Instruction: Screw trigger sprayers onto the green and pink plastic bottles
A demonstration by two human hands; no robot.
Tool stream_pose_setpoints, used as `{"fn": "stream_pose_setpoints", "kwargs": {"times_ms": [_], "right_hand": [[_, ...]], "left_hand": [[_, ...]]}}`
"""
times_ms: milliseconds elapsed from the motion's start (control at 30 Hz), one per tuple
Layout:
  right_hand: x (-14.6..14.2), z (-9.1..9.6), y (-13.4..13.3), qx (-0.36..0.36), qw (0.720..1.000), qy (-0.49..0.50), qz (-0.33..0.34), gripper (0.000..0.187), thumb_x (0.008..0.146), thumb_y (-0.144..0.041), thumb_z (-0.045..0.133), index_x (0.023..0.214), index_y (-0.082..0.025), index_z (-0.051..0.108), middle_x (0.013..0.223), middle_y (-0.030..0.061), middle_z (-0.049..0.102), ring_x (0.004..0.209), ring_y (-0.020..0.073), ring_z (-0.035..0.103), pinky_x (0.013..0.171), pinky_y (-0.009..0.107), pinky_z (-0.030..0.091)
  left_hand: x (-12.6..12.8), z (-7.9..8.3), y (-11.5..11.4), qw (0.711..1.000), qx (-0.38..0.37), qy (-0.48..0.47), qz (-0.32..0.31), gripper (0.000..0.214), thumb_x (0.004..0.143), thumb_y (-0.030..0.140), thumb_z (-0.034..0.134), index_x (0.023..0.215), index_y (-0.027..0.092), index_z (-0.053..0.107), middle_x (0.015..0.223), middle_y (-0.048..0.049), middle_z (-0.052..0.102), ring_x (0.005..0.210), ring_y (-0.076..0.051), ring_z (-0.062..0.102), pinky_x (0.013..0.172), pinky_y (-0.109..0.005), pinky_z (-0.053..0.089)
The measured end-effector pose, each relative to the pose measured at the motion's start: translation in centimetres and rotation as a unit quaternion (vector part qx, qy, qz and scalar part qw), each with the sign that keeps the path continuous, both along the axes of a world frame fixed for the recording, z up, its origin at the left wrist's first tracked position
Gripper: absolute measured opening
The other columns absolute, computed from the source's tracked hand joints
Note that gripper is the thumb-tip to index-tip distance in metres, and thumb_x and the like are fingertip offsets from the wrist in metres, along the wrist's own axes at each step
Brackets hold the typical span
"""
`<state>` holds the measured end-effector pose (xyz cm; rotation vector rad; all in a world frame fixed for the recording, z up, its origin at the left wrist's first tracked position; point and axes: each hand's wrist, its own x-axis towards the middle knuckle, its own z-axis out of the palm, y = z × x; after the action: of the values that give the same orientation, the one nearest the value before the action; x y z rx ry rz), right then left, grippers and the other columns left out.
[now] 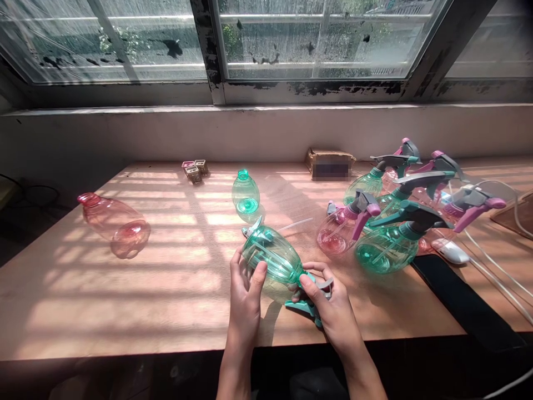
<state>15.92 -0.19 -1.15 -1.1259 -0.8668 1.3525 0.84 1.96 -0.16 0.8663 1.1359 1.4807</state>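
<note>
Assembly workshop, plywood bench (166, 289), piled spray bottles (391, 244), grimy window (316, 39)

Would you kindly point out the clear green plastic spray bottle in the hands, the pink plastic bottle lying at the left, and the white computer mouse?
Clear green plastic spray bottle (273, 259): head view, its belly.
Pink plastic bottle (114, 220): head view, its side wall.
White computer mouse (449, 251): head view, its top shell.

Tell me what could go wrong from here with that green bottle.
1. The green bottle is held by the left hand and right hand close to the near edge of the table; a slip might send it to the floor.
2. The sprayer pile lies just beside the right hand; a wide move could knock one loose.
3. The pink bottle lies on its side and may roll.
</note>
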Motion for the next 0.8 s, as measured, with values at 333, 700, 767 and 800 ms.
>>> {"fn": "stream_pose_setpoints", "kwargs": {"times_ms": [333, 700, 767, 800], "right_hand": [[0.02, -0.20, 0.02, -0.003, 1.000, -0.002, 0.000, 0.048, 0.088, -0.055, 0.081, 0.114, -0.019, 0.063, 0.086, 0.0044, 0.081, 0.068, 0.0202, 0.075, 0.066, 0.036, 0.066], [0.35, -0.49, 0.05, -0.008, 1.000, -0.013, 0.015, 0.048, 0.090, -0.056, 0.079, 0.116, -0.020, 0.061, 0.085, 0.0043, 0.081, 0.072, 0.0213, 0.077, 0.073, 0.037, 0.064], [0.39, -0.55, 0.09, -0.006, 1.000, -0.014, 0.017, 0.048, 0.090, -0.056, 0.079, 0.116, -0.020, 0.061, 0.084, 0.0036, 0.081, 0.071, 0.0212, 0.077, 0.074, 0.037, 0.064], [0.40, -0.58, 0.11, -0.004, 1.000, -0.014, 0.018, 0.048, 0.090, -0.056, 0.079, 0.116, -0.021, 0.061, 0.084, 0.0033, 0.081, 0.071, 0.0211, 0.076, 0.074, 0.037, 0.064]], "left_hand": [[0.03, -0.03, 0.02, 1.000, -0.006, -0.005, 0.000, 0.061, 0.096, 0.046, 0.071, 0.147, 0.029, 0.044, 0.152, -0.0088, 0.059, 0.141, -0.026, 0.058, 0.115, -0.036, 0.046], [0.15, 0.09, -0.09, 1.000, -0.010, 0.007, 0.009, 0.058, 0.095, 0.046, 0.071, 0.146, 0.031, 0.049, 0.146, -0.0082, 0.064, 0.137, -0.027, 0.061, 0.113, -0.038, 0.048], [0.23, 0.09, -0.05, 1.000, -0.005, 0.006, 0.015, 0.057, 0.094, 0.045, 0.071, 0.145, 0.031, 0.050, 0.145, -0.0084, 0.064, 0.137, -0.027, 0.061, 0.113, -0.038, 0.049], [0.26, 0.08, -0.02, 1.000, -0.002, 0.005, 0.018, 0.056, 0.094, 0.045, 0.072, 0.145, 0.031, 0.051, 0.145, -0.0084, 0.064, 0.137, -0.027, 0.061, 0.113, -0.039, 0.049]]}}
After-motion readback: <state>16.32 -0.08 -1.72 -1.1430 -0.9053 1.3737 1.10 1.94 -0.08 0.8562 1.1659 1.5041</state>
